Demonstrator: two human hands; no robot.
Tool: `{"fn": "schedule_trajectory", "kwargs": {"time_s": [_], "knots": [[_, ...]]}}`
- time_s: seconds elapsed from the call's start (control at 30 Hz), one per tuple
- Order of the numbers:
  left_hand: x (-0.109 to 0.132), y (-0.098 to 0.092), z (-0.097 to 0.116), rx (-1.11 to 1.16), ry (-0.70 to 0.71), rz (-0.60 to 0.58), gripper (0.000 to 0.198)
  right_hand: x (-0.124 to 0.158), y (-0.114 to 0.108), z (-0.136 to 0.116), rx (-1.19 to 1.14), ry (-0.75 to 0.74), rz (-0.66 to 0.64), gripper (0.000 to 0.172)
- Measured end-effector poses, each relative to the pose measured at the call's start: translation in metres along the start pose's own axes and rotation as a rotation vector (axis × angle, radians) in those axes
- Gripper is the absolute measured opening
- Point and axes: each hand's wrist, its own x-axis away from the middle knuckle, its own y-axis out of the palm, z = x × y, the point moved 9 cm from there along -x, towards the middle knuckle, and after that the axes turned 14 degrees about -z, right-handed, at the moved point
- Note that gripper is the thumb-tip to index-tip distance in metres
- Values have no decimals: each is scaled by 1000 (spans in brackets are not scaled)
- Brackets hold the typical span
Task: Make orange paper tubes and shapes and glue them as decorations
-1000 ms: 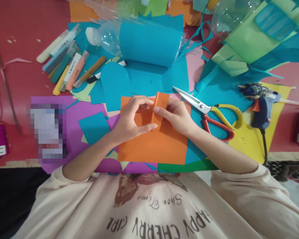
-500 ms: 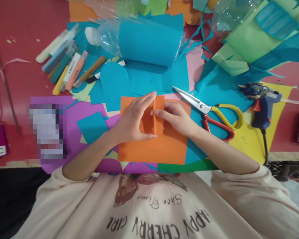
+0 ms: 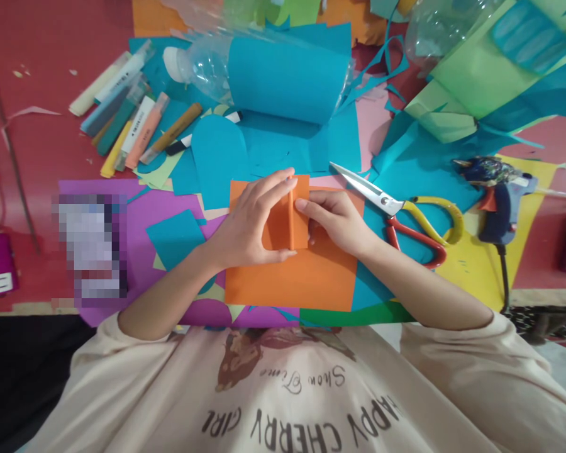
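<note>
Above a larger orange sheet (image 3: pixel 290 286), I hold a small piece of orange paper (image 3: pixel 302 187) with a narrow raised fold or rolled edge running along it. My left hand (image 3: pixel 243 229) spans this edge, fingertips at its far end and thumb at its near end. On the other side, my right hand (image 3: pixel 337 220) pinches the piece, its thumb lying on top and its curled fingers partly behind the paper. Right of that hand lie the scissors (image 3: pixel 391 204), with one yellow and one red handle.
A plastic bottle wrapped in blue paper (image 3: pixel 287 78) lies at the back, left of which are several markers (image 3: pixel 136 132). A glue gun (image 3: pixel 500 214) rests on yellow paper (image 3: pixel 471 277) at right. A pixelated phone-like object (image 3: pixel 92 245) sits on purple paper (image 3: pixel 139 251) at left.
My right thumb has moved slightly right, off the raised edge and onto the flat of the orange paper piece. My left hand keeps its hold, its fingers a little more spread.
</note>
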Motion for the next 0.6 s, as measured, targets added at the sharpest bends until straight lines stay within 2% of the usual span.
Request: {"fn": "schedule_trajectory", "kwargs": {"time_s": [0.1,0.23,0.47,0.6], "knots": [[0,1,1,-14,-2,-11,95,0,0,-1,35,2,9,42],[1,3,1,-41,-21,-19,90,-1,3,0,3,-27,5,32],[0,6,0,-61,-52,-45,90,-2,6,2,8,-49,-30,33],[0,7,0,-57,-42,-58,100,-1,10,4,2,3,-86,36]]}}
